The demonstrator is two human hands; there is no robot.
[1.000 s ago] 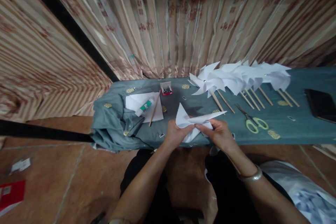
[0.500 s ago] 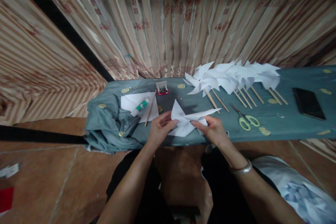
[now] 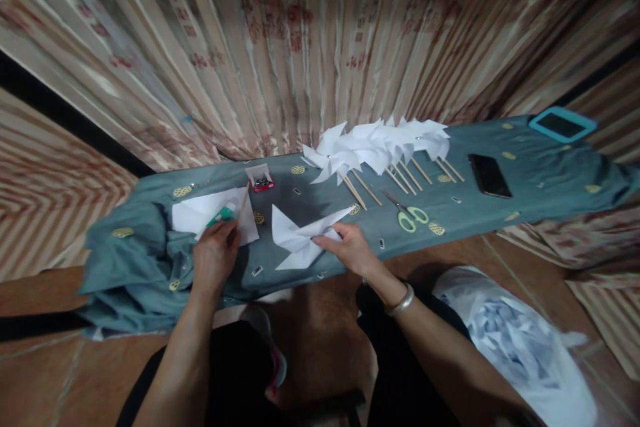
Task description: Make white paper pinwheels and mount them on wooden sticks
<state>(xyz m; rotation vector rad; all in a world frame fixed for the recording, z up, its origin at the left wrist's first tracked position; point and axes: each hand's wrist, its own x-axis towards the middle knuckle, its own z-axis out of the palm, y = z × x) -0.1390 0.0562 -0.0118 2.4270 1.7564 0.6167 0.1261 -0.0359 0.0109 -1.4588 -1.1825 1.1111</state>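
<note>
My right hand (image 3: 347, 247) pinches a folded white paper pinwheel (image 3: 297, 237) near its middle, thumb on top, above the grey-green cloth. On the left, my left hand (image 3: 216, 255) has its fingers closed at the lower end of a thin wooden stick (image 3: 243, 205). That stick slants across white paper sheets (image 3: 190, 212). A green and white glue stick (image 3: 221, 215) lies on the sheets, partly hidden behind my left fingers. Just beyond the stick sits a small open red box (image 3: 262, 181) with small metal pieces in it.
Several white pinwheels on sticks (image 3: 375, 145) lie overlapping along the back. Scissors with green handles (image 3: 411, 215), a black phone (image 3: 489, 175) and a blue-framed device (image 3: 563, 124) lie to the right. A white bag of paper scraps (image 3: 520, 340) stands on the floor at right.
My left hand has let go of the pinwheel and moved left to the wooden stick. My right hand still holds the pinwheel. The view has turned to the right.
</note>
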